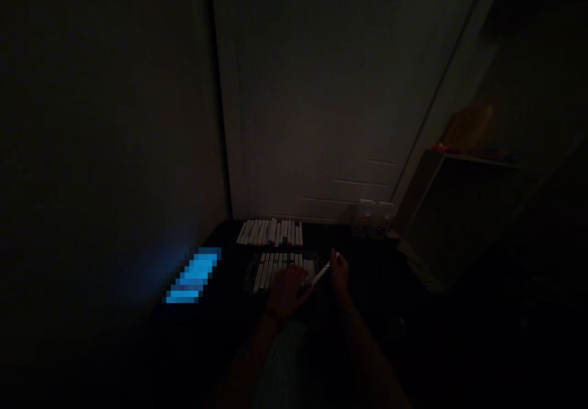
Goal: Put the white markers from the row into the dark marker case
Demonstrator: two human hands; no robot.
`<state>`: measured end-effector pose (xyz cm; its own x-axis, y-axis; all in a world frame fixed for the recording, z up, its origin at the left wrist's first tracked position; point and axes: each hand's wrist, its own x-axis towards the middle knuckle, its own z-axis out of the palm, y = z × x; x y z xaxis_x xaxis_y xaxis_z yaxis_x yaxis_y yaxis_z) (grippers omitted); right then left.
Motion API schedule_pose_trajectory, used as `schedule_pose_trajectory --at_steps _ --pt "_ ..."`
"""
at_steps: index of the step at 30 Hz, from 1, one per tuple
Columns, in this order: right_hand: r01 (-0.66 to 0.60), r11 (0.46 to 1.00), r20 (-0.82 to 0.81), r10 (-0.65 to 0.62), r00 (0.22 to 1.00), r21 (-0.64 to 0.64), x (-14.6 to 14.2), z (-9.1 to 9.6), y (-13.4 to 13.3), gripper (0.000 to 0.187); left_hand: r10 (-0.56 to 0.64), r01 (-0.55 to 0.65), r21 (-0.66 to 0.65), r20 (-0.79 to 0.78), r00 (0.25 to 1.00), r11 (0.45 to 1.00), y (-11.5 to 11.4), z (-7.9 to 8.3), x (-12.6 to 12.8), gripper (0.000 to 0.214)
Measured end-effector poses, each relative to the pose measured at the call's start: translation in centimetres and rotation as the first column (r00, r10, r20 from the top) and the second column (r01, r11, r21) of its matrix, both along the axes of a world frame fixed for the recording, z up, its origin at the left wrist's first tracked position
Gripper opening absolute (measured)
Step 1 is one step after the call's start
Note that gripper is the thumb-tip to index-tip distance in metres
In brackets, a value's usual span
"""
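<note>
A white marker (320,273) slants in the fingers of my right hand (339,272), which is closed round its upper end. Its lower end points toward my left hand (287,286); whether the two touch is too dark to tell. My left hand lies palm down with its fingers stretched over the right part of a row of white markers (267,269) in a dark tray or case (249,279). Some of that row is hidden beneath the hand. Farther back, a second row of white markers (261,232) with coloured ends lies side by side on the dark tabletop (376,268).
On the left glows a blue, pixelated screen (193,277). Two clear containers (366,220) stand at the back right. A box-like piece of furniture (420,182) rises beyond them, and a pale panel (316,109) closes off the back. The room is very dark.
</note>
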<state>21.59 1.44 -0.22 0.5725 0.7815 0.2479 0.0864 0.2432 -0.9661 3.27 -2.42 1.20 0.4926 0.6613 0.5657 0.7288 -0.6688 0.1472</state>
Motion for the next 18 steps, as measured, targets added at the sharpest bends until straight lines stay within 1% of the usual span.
schedule_pose_trajectory --at_steps 4,11,15,18 --pt "-0.041 0.999 -0.008 0.041 0.999 -0.008 -0.14 0.32 -0.15 0.045 -0.04 0.04 0.011 -0.035 0.999 0.999 0.03 -0.14 0.05 0.04" --pt "-0.099 0.995 0.06 0.101 0.993 -0.028 -0.42 0.5 -0.29 0.047 -0.101 0.103 0.009 -0.121 0.987 0.995 0.23 -0.27 0.18 0.025" --pt "-0.099 0.995 0.107 0.102 0.989 -0.027 -0.63 0.71 -0.38 0.047 -0.119 0.121 0.003 -0.145 0.982 0.993 0.28 -0.14 0.35 0.022" --pt "-0.122 0.992 0.133 0.125 0.983 -0.032 -0.48 0.93 -0.48 0.049 -0.114 0.113 -0.01 -0.137 0.984 0.994 0.33 -0.14 0.43 0.022"
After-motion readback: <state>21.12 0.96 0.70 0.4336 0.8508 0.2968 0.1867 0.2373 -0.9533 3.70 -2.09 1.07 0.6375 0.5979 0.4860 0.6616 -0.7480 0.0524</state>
